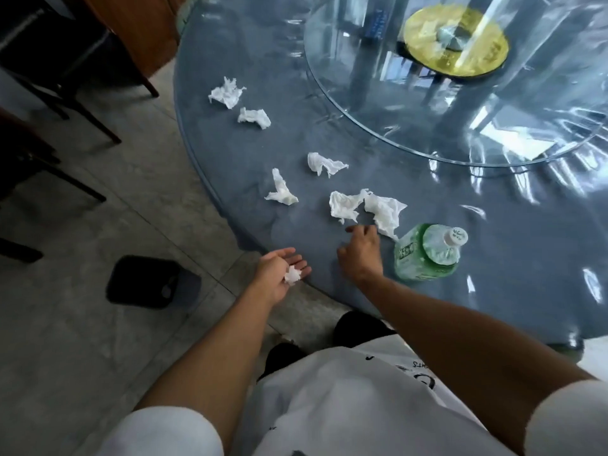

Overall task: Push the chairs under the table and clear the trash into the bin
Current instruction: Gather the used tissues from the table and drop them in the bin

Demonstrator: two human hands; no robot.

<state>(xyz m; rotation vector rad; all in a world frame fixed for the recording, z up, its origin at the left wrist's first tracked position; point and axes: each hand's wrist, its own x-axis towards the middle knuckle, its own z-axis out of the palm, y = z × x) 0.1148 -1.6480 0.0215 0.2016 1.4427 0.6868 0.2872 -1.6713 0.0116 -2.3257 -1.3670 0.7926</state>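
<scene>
Left grip [282, 269] cradles tissue wad [292, 275]; bin [144, 280] nearby.

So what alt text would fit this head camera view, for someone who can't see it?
A person's right hand reaches toward crumpled tissues on a round blue table, while the left hand carries a small tissue wad on its open palm. A green plastic bottle stands nearby; a black bin sits on the floor.

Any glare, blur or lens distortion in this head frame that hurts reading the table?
Head view: strong window glare streaks the round glass turntable and the glossy grey-blue tabletop; wide-angle bending curves the table edge; crumpled white tissues stay sharp; right hand is slightly motion-blurred; the black bin on the floor is dim.
</scene>
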